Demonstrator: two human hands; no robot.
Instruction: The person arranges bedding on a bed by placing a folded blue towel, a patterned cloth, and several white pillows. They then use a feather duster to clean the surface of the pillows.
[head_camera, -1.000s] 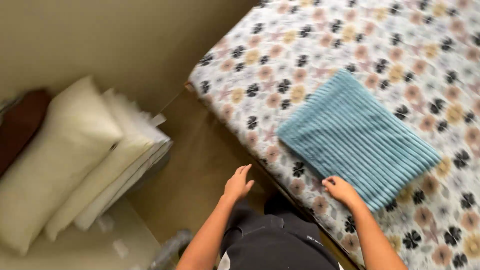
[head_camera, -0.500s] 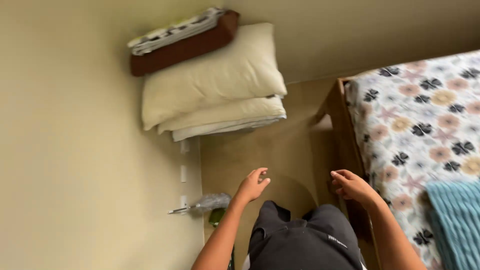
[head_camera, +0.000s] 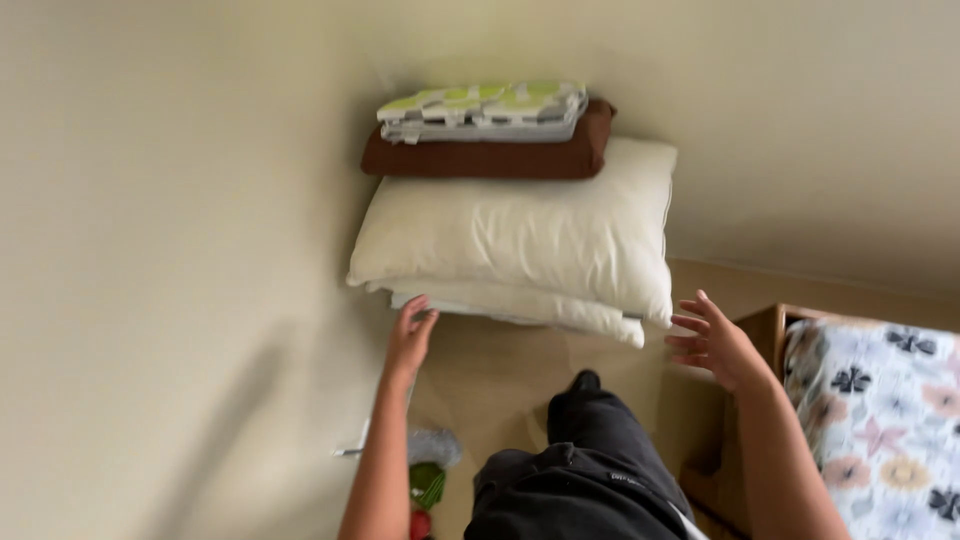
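Left hand (head_camera: 410, 338) open, fingertips at lower left corner of plump cream pillow (head_camera: 520, 235), frame centre. Right hand (head_camera: 718, 345) spread, empty, just off pillow's right end. Brown folded blanket (head_camera: 490, 157), patterned cloth (head_camera: 480, 108) stacked above.

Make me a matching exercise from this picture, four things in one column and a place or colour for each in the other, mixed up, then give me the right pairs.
Things:
1. cream pillow
2. brown folded blanket
3. green patterned folded cloth
4. floral bed sheet

Places or colours:
A. at the very top of the pile
B. at the right edge of the view, on a wooden bed frame
C. between the patterned cloth and the pillow
D. plain and pale, with the left hand and the right hand open at either end

Pairs: 1-D, 2-C, 3-A, 4-B
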